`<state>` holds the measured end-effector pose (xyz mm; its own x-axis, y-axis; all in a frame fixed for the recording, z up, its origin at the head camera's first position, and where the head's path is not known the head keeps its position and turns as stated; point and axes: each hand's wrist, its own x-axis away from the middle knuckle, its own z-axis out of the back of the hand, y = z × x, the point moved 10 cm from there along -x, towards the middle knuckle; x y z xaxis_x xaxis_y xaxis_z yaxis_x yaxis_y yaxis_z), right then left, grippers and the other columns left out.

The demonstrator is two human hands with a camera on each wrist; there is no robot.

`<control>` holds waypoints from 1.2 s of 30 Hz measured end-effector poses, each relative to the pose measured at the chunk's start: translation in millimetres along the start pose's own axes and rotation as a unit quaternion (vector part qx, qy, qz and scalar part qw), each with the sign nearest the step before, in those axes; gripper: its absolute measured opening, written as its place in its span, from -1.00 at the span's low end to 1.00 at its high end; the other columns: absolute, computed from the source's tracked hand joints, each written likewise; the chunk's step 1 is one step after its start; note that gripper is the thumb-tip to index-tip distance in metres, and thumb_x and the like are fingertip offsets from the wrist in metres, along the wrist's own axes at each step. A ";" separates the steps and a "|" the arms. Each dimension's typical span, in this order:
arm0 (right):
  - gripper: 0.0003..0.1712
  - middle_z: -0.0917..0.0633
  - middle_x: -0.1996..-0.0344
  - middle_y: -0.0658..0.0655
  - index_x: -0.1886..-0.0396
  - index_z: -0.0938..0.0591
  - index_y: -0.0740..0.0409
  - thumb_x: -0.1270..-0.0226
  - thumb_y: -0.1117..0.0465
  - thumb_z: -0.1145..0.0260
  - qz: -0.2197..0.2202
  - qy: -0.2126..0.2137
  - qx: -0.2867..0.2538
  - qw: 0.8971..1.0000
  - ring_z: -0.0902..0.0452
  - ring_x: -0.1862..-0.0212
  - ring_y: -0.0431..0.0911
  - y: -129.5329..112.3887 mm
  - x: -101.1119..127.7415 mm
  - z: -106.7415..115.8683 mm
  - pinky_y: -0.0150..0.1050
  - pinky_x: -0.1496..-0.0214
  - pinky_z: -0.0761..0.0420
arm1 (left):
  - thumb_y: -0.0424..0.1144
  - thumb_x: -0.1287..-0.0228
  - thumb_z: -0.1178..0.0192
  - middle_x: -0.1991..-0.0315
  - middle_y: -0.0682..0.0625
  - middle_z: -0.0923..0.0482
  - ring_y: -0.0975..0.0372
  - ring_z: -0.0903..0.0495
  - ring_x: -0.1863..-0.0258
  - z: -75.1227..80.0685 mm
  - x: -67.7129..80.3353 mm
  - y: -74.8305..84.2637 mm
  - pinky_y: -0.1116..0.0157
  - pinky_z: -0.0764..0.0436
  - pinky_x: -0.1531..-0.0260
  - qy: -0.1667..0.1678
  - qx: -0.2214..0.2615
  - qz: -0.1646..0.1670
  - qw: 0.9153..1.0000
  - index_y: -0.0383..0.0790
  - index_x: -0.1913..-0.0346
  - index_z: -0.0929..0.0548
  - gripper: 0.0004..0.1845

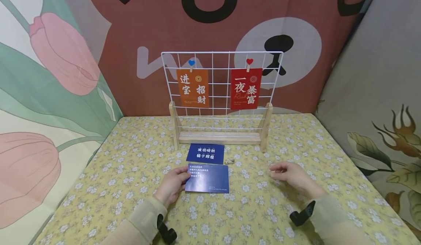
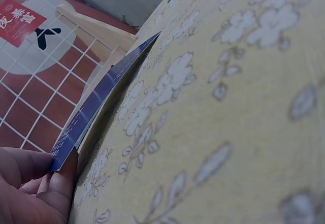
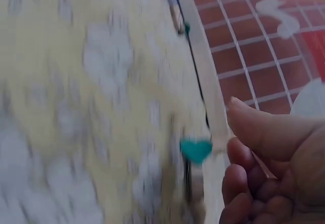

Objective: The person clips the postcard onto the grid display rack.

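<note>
Pinching the near blue card (image 1: pixel 207 178) at its left edge on the desk (image 1: pixel 131 186), the left hand (image 1: pixel 171 186) holds it, the right hand (image 1: pixel 291 175) curls loosely around nothing visible, 2 cards hang on the grid (image 1: pixel 220 88), and 2 blue cards plus a clip (image 1: pixel 229 161) remain unhung.

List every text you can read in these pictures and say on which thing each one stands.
Orange card on the white grid rack: "进宝招财".
Red card: "一夜暴富"; small line below unreadable.
Far blue card: two white lines, too blurred.
Near blue card, pinched by the left hand: small lines, unreadable.
</note>
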<state>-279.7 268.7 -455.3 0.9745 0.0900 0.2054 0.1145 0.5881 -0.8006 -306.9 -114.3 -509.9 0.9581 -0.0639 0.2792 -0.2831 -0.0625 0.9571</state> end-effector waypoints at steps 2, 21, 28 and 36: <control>-0.62 -0.60 0.15 0.13 -0.05 -0.59 0.27 -0.30 0.17 -0.34 -0.005 -0.012 0.001 1.000 -0.51 0.18 -0.05 6.3 -2.2 3.2 -0.15 0.22 -0.54 | -0.45 -0.33 -0.09 0.03 -0.24 -0.56 0.18 -0.59 0.22 0.1 -0.3 0.2 0.24 -0.67 0.24 0.001 -0.001 -0.001 1.000 -0.53 -0.20 -0.43 -0.60; -0.68 -0.56 0.33 0.12 0.09 -0.64 0.24 -0.19 0.21 -0.43 -0.018 -0.024 0.010 0.999 -0.41 0.32 -0.03 23.1 -15.3 1.2 -0.17 0.32 -0.45 | -0.44 -0.32 -0.11 0.07 -0.19 -0.58 0.18 -0.58 0.23 1.1 0.5 -0.4 0.27 -0.66 0.27 0.011 -0.007 0.008 1.000 -0.50 -0.19 -0.45 -0.60; -0.73 -0.55 0.35 0.11 0.16 -0.64 0.21 -0.20 0.18 -0.43 -0.012 -0.010 0.026 1.000 -0.38 0.34 -0.03 20.3 -14.6 0.2 -0.18 0.33 -0.42 | -0.43 -0.33 -0.12 0.06 -0.18 -0.57 0.19 -0.57 0.23 0.6 1.8 0.6 0.26 -0.66 0.27 0.008 -0.007 0.010 1.000 -0.49 -0.22 -0.42 -0.58; -0.70 -0.60 0.27 0.11 0.03 -0.61 0.23 -0.32 0.16 -0.32 -0.016 -0.013 0.020 1.000 -0.48 0.26 -0.04 21.7 -12.0 0.9 -0.15 0.24 -0.51 | -0.43 -0.33 -0.11 0.04 -0.19 -0.57 0.18 -0.58 0.22 -0.2 2.8 1.3 0.25 -0.66 0.27 0.007 -0.010 0.014 1.000 -0.48 -0.23 -0.42 -0.57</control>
<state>-289.0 281.1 -474.6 0.9653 0.0912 0.2448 0.1364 0.6232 -0.7700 -304.7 -114.3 -507.9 0.9506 -0.0521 0.3060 -0.3082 -0.0415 0.9504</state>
